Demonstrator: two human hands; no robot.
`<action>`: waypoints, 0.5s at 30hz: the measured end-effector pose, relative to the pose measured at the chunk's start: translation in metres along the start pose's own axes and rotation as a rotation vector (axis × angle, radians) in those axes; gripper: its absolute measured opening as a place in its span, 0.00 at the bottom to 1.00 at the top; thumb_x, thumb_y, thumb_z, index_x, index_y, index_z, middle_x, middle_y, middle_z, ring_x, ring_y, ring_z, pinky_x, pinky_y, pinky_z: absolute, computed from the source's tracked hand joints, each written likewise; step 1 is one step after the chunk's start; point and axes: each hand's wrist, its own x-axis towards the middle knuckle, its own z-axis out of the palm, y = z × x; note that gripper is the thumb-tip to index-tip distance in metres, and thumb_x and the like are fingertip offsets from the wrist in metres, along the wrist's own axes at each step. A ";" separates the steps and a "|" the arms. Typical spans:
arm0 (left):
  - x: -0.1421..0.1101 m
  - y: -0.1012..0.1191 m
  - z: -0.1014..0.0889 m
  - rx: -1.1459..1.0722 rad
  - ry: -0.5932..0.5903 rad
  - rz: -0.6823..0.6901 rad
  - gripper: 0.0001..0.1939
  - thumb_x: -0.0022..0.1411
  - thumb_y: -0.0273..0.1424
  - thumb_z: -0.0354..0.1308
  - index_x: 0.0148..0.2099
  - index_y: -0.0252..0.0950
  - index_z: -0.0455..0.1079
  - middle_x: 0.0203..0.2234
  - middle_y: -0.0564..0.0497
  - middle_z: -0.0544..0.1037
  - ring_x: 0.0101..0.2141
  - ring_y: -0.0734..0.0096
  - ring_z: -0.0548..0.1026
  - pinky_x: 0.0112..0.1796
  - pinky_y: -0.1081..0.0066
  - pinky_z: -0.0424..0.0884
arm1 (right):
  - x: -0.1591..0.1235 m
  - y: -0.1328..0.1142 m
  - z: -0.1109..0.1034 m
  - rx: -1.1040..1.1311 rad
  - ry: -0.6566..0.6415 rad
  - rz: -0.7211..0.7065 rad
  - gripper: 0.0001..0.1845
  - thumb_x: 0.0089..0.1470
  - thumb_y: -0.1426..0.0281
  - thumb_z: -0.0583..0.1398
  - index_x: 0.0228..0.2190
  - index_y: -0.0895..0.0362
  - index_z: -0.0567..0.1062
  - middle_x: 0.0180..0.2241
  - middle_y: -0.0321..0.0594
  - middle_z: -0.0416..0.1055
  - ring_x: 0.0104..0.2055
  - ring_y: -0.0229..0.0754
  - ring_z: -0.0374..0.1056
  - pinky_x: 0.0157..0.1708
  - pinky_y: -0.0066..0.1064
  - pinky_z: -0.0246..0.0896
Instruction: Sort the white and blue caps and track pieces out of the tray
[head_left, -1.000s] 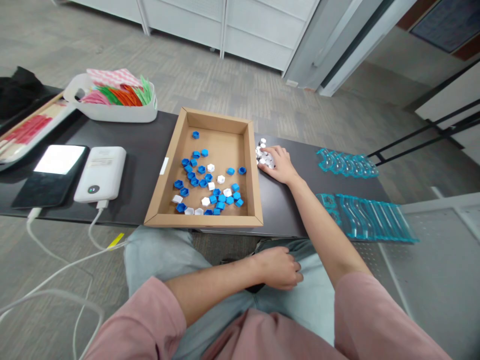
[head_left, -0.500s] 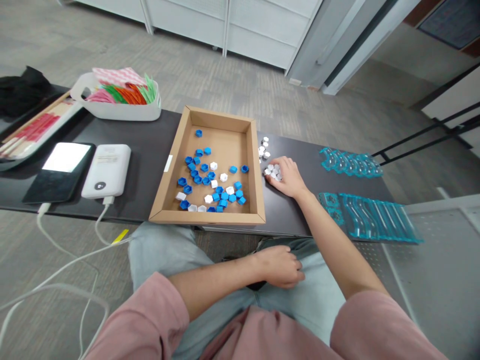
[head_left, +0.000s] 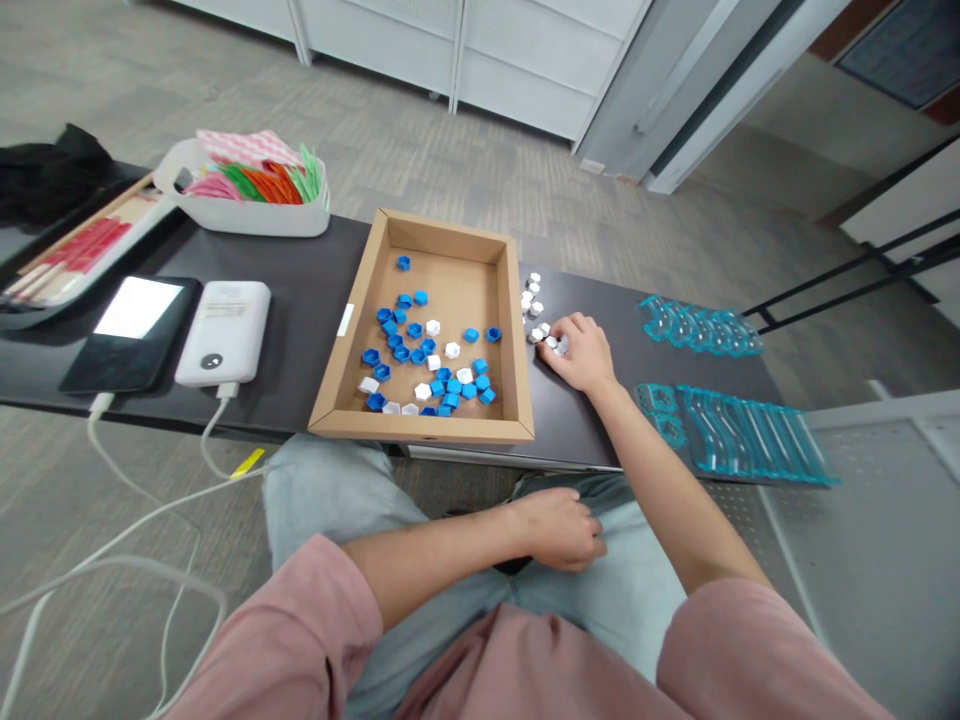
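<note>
"What's nearest?"
"The left hand (head_left: 564, 530), loosely curled on pale denim (head_left: 322, 490); whether it grips anything, I can't tell."
"And the right hand (head_left: 585, 354)?"
"Cupped, thumb parted from fingers, around small white hexagonal pieces (head_left: 535, 335) on the smooth dark tabletop (head_left: 564, 425), right of the cardboard tray (head_left: 420, 427)."
"Farther off?"
"Streaked grey carpet (head_left: 427, 165)."

Open dark-grey tabletop (head_left: 622, 315) at two o'clock from the right hand (head_left: 581, 355), wavy translucent teal plastic (head_left: 701, 327) beyond at three, small white hexagonal pieces (head_left: 535, 309) at ten, brown cardboard tray (head_left: 519, 340) walling off nine
</note>
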 end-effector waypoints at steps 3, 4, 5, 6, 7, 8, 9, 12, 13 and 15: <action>0.000 0.001 0.000 0.004 0.002 -0.001 0.10 0.82 0.36 0.72 0.43 0.40 0.83 0.39 0.49 0.91 0.40 0.65 0.91 0.35 0.64 0.69 | 0.000 -0.001 -0.003 -0.011 -0.048 -0.031 0.19 0.68 0.48 0.65 0.50 0.43 0.87 0.51 0.57 0.84 0.57 0.79 0.77 0.59 0.73 0.76; 0.000 0.001 0.000 0.004 0.005 -0.001 0.10 0.82 0.36 0.72 0.43 0.40 0.83 0.39 0.48 0.91 0.40 0.65 0.90 0.35 0.64 0.68 | 0.000 -0.001 -0.003 -0.007 -0.052 -0.035 0.19 0.69 0.48 0.64 0.51 0.43 0.87 0.51 0.57 0.84 0.57 0.78 0.77 0.59 0.72 0.76; 0.000 0.001 0.000 0.004 0.008 -0.001 0.10 0.82 0.35 0.72 0.42 0.40 0.83 0.39 0.48 0.91 0.40 0.65 0.90 0.35 0.64 0.68 | 0.000 -0.001 -0.004 0.000 -0.051 -0.033 0.20 0.69 0.49 0.63 0.51 0.43 0.88 0.51 0.57 0.84 0.57 0.78 0.77 0.59 0.72 0.76; 0.000 0.001 0.000 0.004 0.010 -0.001 0.10 0.82 0.35 0.72 0.42 0.41 0.83 0.39 0.48 0.91 0.40 0.65 0.90 0.35 0.64 0.67 | 0.000 0.000 -0.004 0.011 -0.046 -0.025 0.20 0.70 0.49 0.62 0.51 0.44 0.88 0.51 0.57 0.84 0.57 0.77 0.78 0.59 0.71 0.76; 0.001 0.001 0.000 0.004 0.012 0.000 0.10 0.81 0.34 0.72 0.41 0.41 0.83 0.39 0.48 0.91 0.40 0.65 0.90 0.35 0.64 0.67 | 0.000 0.001 -0.004 0.026 -0.037 -0.014 0.21 0.71 0.49 0.60 0.51 0.44 0.88 0.51 0.57 0.83 0.56 0.77 0.78 0.58 0.70 0.77; 0.001 0.001 0.001 0.003 0.014 0.000 0.11 0.81 0.34 0.72 0.41 0.41 0.83 0.39 0.48 0.91 0.40 0.64 0.90 0.35 0.64 0.67 | 0.000 0.003 -0.004 0.044 -0.025 -0.003 0.21 0.71 0.50 0.60 0.50 0.44 0.88 0.51 0.57 0.83 0.56 0.76 0.79 0.58 0.69 0.77; 0.002 0.001 0.001 0.003 0.015 0.001 0.11 0.81 0.34 0.72 0.41 0.41 0.83 0.39 0.48 0.91 0.40 0.64 0.90 0.34 0.64 0.67 | 0.000 0.004 -0.004 0.065 -0.006 0.007 0.21 0.71 0.50 0.59 0.49 0.44 0.87 0.50 0.57 0.83 0.55 0.76 0.79 0.57 0.69 0.78; 0.003 0.001 0.000 0.001 0.015 0.002 0.11 0.81 0.34 0.73 0.41 0.41 0.82 0.38 0.48 0.91 0.40 0.64 0.90 0.34 0.63 0.66 | 0.001 0.009 -0.003 0.123 0.088 0.033 0.19 0.70 0.50 0.59 0.47 0.43 0.87 0.46 0.55 0.83 0.53 0.74 0.79 0.56 0.69 0.79; 0.003 0.001 0.000 0.001 0.015 0.002 0.11 0.80 0.34 0.73 0.41 0.41 0.82 0.38 0.49 0.91 0.40 0.64 0.90 0.34 0.63 0.66 | 0.001 0.010 -0.003 0.133 0.117 0.039 0.18 0.70 0.50 0.59 0.46 0.42 0.86 0.45 0.54 0.82 0.52 0.73 0.79 0.56 0.68 0.79; 0.003 0.001 0.000 0.000 0.014 0.002 0.10 0.80 0.35 0.74 0.42 0.41 0.83 0.39 0.49 0.91 0.40 0.64 0.90 0.35 0.63 0.66 | 0.001 0.009 -0.003 0.136 0.136 0.038 0.16 0.70 0.50 0.59 0.42 0.42 0.84 0.44 0.53 0.82 0.51 0.71 0.79 0.56 0.67 0.81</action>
